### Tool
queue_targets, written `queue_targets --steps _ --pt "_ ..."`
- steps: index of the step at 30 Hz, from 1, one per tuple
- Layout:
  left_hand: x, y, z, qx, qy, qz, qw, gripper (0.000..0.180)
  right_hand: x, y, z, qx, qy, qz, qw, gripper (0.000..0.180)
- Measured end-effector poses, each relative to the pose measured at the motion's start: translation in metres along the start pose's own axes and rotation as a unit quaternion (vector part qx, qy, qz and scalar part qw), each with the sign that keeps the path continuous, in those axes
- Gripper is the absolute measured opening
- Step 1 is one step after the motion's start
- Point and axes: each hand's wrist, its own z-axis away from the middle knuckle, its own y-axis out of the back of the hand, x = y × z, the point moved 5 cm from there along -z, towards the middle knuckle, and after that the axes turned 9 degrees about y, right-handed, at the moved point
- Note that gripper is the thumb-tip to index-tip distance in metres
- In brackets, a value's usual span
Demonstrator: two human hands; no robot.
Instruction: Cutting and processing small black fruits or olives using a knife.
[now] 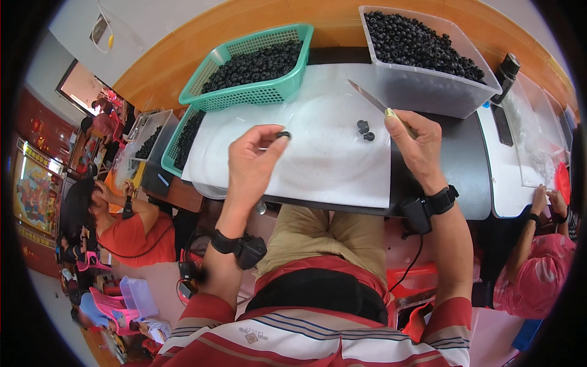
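Note:
Between thumb and fingers, my left hand pinches a small black round part above the white sheet. My right hand grips a knife by its yellowish handle, the blade pointing away and to the left. Several loose black parts lie on the white sheet just left of the right hand. Past the sheet stand a green basket and a clear plastic bin, both heaped with black parts of the same sort.
A second green basket with black parts is at the left edge. To the right are a dark bottle, a phone and a clear tray. People sit working on both sides: one in orange, one in pink.

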Motion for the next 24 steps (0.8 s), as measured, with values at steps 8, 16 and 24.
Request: queue_targets --steps 8,16,24 --pt "-0.017 0.059 -0.004 0.137 0.015 -0.285 0.949 0.023 -0.004 -0.001 0.000 -0.020 -0.018 0.024 0.999 0.035" --pt "0.017 -0.025 0.003 0.012 -0.155 -0.274 0.949 0.022 0.003 -0.002 0.003 -0.008 -0.033 0.008 0.999 0.034" --pt "0.027 -0.124 -0.012 -0.122 -0.219 -0.353 0.902 0.023 0.007 -0.002 0.003 0.002 -0.042 -0.021 0.999 0.033"
